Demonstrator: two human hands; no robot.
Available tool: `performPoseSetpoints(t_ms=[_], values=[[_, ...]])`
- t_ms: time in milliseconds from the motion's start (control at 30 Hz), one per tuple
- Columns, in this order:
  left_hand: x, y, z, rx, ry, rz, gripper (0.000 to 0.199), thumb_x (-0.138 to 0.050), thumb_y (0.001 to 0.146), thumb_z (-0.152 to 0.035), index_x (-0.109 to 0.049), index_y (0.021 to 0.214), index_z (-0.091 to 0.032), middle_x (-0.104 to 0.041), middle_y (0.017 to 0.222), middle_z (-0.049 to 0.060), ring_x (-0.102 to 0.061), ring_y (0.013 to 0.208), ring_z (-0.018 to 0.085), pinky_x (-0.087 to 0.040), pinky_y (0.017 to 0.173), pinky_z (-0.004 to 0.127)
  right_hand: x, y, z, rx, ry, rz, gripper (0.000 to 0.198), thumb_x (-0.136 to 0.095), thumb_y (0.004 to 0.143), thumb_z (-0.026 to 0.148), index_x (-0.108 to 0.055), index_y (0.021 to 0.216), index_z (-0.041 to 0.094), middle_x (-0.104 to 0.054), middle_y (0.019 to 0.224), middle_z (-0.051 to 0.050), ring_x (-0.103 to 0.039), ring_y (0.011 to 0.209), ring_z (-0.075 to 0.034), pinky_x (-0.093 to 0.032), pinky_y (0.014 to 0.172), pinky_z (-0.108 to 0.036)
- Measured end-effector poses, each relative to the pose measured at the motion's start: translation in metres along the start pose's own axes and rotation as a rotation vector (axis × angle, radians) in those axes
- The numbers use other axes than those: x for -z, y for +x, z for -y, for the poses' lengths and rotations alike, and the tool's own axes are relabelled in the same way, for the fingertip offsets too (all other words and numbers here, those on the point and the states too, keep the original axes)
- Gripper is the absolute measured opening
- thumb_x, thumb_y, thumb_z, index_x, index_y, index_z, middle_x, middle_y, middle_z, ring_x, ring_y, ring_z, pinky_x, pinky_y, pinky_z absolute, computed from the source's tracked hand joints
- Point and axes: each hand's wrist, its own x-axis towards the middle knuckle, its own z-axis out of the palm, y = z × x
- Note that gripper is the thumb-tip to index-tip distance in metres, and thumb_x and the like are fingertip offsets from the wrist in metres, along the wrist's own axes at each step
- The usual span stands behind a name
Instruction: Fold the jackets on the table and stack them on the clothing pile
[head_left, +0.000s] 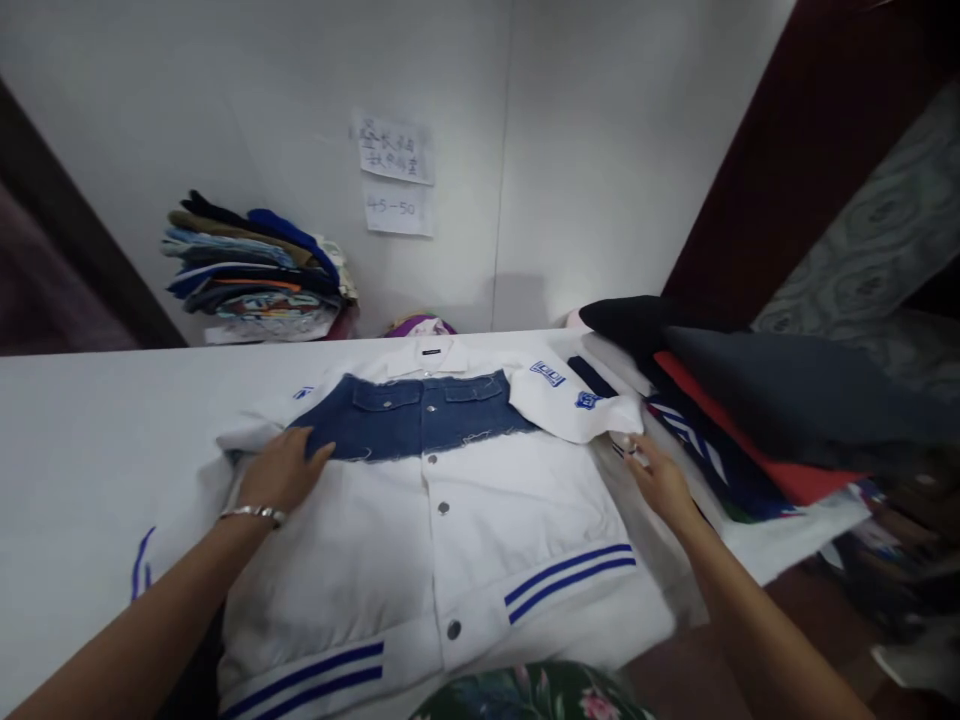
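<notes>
A white button-front jacket [517, 510] lies spread on the white table, collar at the far end. It has a blue denim chest panel [390, 425], metal snap buttons and blue stripes on the hem. My right hand [660, 480] pinches the end of the sleeve [562, 405] on the right, which is folded across and bears blue patches. On the left, my left hand [281, 470] rests on the jacket beside the denim panel, thumb apart from the fingers. The other sleeve lies partly hidden under my left arm.
A stack of folded clothes [255, 265] stands against the wall at the back left. More garments [765, 390] are piled along the right edge of the table [97, 420]. Two handwritten paper notes [397, 175] hang on the wall. Purple cloth [420, 326] shows behind the collar.
</notes>
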Motion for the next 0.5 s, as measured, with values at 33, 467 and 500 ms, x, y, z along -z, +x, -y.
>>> performPoseSetpoints(t_ms=[33,467,500], values=[[-0.007,-0.008,-0.011,-0.096,0.025,-0.009,0.057,-0.045,0.084,-0.043,-0.051,0.123,-0.002,-0.052,0.13,0.022,-0.045,0.124,0.031,-0.034,0.103,0.042,0.005,0.008,-0.004,0.002,-0.042,-0.071,0.047,-0.043,0.084,0.04,-0.056,0.122,0.016,-0.056,0.128,-0.015,-0.055,0.114,-0.029,-0.046,0.094,-0.044],[-0.051,-0.079,-0.069,-0.281,0.045,0.281,0.059,-0.04,0.086,-0.047,-0.042,0.138,-0.021,-0.029,0.15,0.008,-0.02,0.14,0.028,-0.015,0.11,0.054,-0.027,0.024,-0.032,-0.053,-0.011,0.257,0.079,-0.064,0.068,0.033,-0.038,0.141,0.016,-0.057,0.127,-0.015,-0.056,0.115,-0.033,-0.045,0.095,-0.044],[-0.048,-0.076,-0.068,-0.257,0.018,0.306,0.058,-0.041,0.085,-0.047,-0.043,0.138,-0.021,-0.03,0.15,0.008,-0.02,0.14,0.027,-0.015,0.11,0.055,-0.027,0.027,-0.033,-0.062,0.007,0.2,0.066,-0.061,0.071,0.032,-0.048,0.134,0.018,-0.065,0.114,-0.015,-0.062,0.104,-0.034,-0.049,0.088,-0.045]])
